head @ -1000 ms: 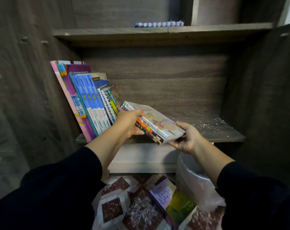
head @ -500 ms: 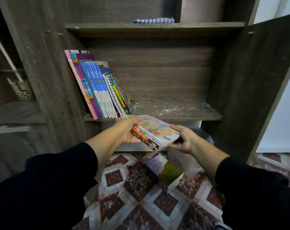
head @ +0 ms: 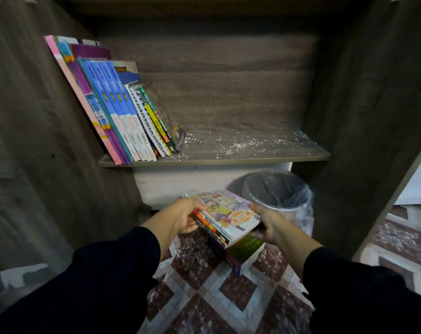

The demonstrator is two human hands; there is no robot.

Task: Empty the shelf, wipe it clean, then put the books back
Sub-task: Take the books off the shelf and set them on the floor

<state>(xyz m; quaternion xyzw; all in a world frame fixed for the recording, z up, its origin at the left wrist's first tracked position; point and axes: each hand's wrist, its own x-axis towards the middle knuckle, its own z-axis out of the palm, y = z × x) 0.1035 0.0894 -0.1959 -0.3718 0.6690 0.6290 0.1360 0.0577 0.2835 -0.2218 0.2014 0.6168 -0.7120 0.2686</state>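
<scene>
A small stack of books (head: 225, 214) with a colourful top cover is held low, just above another pile of books (head: 243, 249) lying on the floor. My left hand (head: 184, 216) grips the stack's left end and my right hand (head: 265, 224) grips its right end. On the wooden shelf (head: 253, 157) several books (head: 122, 112) still lean against the left wall. The shelf's right part is bare and scattered with white crumbs (head: 238, 143).
A bin lined with a clear plastic bag (head: 279, 194) stands on the floor under the shelf, right of the held stack. The floor carries a maroon and white patterned rug (head: 204, 297). Dark wooden cabinet walls close in on both sides.
Both hands have brought the stack out of the shelf and downward, from shelf height to just above the books on the floor. The view has tilted down.
</scene>
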